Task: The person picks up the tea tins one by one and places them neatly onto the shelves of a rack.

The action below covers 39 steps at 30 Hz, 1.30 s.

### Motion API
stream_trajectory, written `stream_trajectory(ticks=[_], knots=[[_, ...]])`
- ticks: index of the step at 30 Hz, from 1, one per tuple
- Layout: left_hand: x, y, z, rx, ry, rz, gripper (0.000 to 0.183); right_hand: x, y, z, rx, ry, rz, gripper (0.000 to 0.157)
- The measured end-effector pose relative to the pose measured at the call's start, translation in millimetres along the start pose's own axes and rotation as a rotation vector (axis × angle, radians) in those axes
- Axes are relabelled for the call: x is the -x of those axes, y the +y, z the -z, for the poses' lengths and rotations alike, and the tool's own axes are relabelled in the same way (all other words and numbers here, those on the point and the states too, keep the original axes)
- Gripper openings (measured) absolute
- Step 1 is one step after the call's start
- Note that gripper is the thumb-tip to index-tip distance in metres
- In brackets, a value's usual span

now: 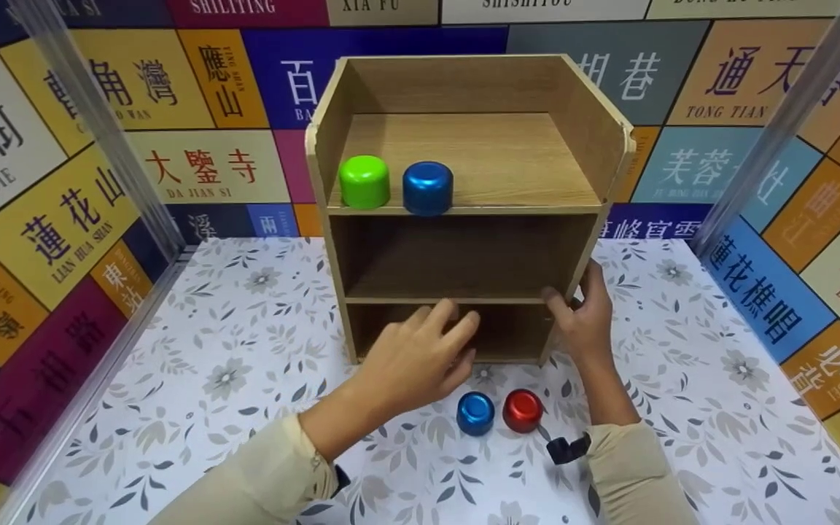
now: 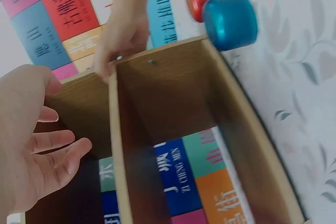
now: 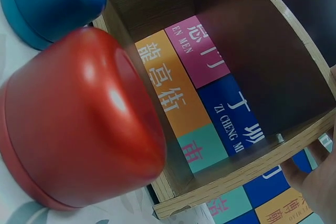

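A small wooden shelf (image 1: 475, 300) stands on the table. My right hand (image 1: 586, 321) grips its right side panel, with the thumb at the front edge and fingers on the outer face. In front of the lower compartment is my left hand (image 1: 416, 357), fingers loosely bent and nothing in them; the left wrist view shows this hand (image 2: 42, 145) beside the middle board (image 2: 119, 145). A shiny blue cup (image 1: 475, 413) and a red cup (image 1: 523, 410) sit upside down on the table, between the forearms. The red cup (image 3: 84, 124) looms large in the right wrist view.
On the shelf's top board, near its front left, stand a green cup (image 1: 364, 182) and another blue cup (image 1: 428, 189), both upside down. The floral tablecloth (image 1: 245, 350) spreads around the shelf. Walls with coloured lettered panels (image 1: 205, 166) and clear corner posts (image 1: 99, 124) enclose the table.
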<state>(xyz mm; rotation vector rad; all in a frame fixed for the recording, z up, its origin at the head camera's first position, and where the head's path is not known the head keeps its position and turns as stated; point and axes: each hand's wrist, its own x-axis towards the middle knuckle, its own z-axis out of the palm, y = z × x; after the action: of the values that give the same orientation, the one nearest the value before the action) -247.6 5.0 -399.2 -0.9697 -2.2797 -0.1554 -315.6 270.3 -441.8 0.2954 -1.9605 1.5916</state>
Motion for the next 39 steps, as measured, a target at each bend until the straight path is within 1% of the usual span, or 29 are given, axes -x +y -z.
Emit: stream_trajectory(ticks=[6,13,19,23,32,39], knots=[[7.6,6.9,-12.7,-0.008,-0.04,-0.028,0.041,0,1,-0.2,0.004,0.003,-0.003,0.058],[15.7,12.6,-23.8,-0.018,-0.086,-0.05,0.04,1,1,0.0,0.001,0.004,-0.011,0.058],[22.3,19.6,-34.5,-0.016,-0.107,-0.083,0.042,0,2,-0.2,0.003,0.004,0.003,0.058],[26.7,22.4,-41.1,-0.006,-0.123,-0.09,0.042,0,2,-0.5,-0.003,0.006,0.009,0.059],[34.5,31.0,-54.9,-0.022,-0.15,-0.111,0.032,0,2,-1.3,0.0,0.004,0.02,0.059],[40.2,36.2,-64.1,-0.031,-0.17,-0.126,0.034,0,0,-1.2,-0.005,0.003,0.012,0.058]])
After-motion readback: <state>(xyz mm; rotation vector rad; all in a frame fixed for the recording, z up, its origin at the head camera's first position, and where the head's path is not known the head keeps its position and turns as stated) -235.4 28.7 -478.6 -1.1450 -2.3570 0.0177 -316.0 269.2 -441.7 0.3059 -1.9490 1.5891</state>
